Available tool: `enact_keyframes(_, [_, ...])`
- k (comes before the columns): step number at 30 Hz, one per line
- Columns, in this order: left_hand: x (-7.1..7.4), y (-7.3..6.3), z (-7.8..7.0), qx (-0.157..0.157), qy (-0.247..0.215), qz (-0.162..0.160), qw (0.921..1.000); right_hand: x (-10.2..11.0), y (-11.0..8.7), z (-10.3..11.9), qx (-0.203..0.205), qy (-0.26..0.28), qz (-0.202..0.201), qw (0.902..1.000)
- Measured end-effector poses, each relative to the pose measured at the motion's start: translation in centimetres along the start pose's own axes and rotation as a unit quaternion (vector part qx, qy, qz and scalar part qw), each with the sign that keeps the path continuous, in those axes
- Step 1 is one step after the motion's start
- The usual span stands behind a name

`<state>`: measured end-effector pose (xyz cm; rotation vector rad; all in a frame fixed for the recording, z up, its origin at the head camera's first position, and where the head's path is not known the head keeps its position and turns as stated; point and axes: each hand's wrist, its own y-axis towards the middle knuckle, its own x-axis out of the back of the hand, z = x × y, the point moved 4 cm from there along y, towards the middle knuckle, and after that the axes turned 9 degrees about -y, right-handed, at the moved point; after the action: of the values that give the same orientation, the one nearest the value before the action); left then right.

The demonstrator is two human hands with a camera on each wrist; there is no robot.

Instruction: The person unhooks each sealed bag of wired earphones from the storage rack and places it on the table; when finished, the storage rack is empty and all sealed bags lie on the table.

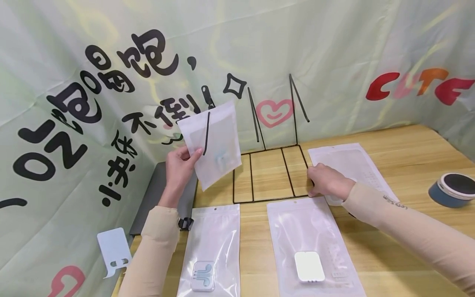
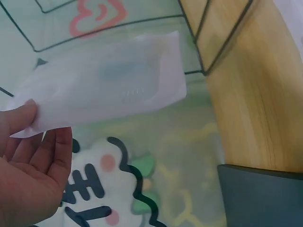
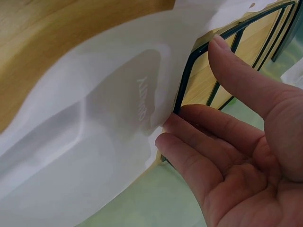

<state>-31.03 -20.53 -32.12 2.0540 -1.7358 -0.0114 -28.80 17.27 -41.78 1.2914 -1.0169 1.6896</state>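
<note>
My left hand (image 1: 179, 171) pinches a white translucent zip pouch (image 1: 226, 136) by its side edge, thumb over the front. Something pale blue shows through this pouch, and a black wire prong (image 1: 206, 132) crosses its upper front. In the left wrist view the pouch (image 2: 113, 85) is tilted, held between thumb and fingers. My right hand (image 1: 330, 181) grips the front right corner of the black wire rack (image 1: 253, 177). Its thumb meets the rack's wire (image 3: 188, 68) in the right wrist view, the fingers curling at the corner beside another white pouch (image 3: 118, 109).
In front lie a pouch (image 1: 217, 235) with boxed earphones (image 1: 203, 275) and one (image 1: 293, 222) with a white square block (image 1: 309, 267). A third pouch (image 1: 345, 159) lies right of the rack. A blue round container (image 1: 447, 196) stands far right, a dark grey panel (image 1: 148, 206) at left.
</note>
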Motion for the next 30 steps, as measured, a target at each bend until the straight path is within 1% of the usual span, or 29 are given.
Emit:
enact_keyframes(3, [0.2,-1.2,-0.5,0.007,-0.002,0.000,1.0000,0.1,0.0,0.1,0.004,-0.003,0.003,1.0000])
enact_keyframes(7, [0.5,-3.0,-1.3,0.025,-0.017,0.012,0.9995,0.1,-0.1,0.2,0.005,-0.001,0.004,1.0000])
enact_keyframes(10, [0.6,-4.4,-2.0,0.046,-0.029,0.023,0.9982,0.0,-0.1,0.1,0.004,0.004,0.004,1.0000])
enact_keyframes(14, [0.8,-6.3,-2.9,0.085,-0.046,0.035,0.9946,-0.1,-0.1,-0.1,0.003,0.006,0.005,1.0000])
enact_keyframes(18, [1.1,-8.2,-3.6,0.126,-0.074,0.055,0.9878,0.0,0.0,-0.2,0.004,0.008,0.009,0.9999])
enact_keyframes(22, [1.7,-10.3,-4.0,0.154,-0.103,0.070,0.9802,0.2,0.1,0.0,0.011,0.012,0.007,0.9998])
enact_keyframes(26, [2.0,-12.0,-4.3,0.171,-0.132,0.079,0.9732,0.4,0.1,-0.1,0.013,0.014,0.004,0.9998])
enact_keyframes(30, [1.8,-13.5,-4.8,0.181,-0.176,0.100,0.9624,0.6,0.1,-0.2,0.017,0.014,-0.002,0.9997])
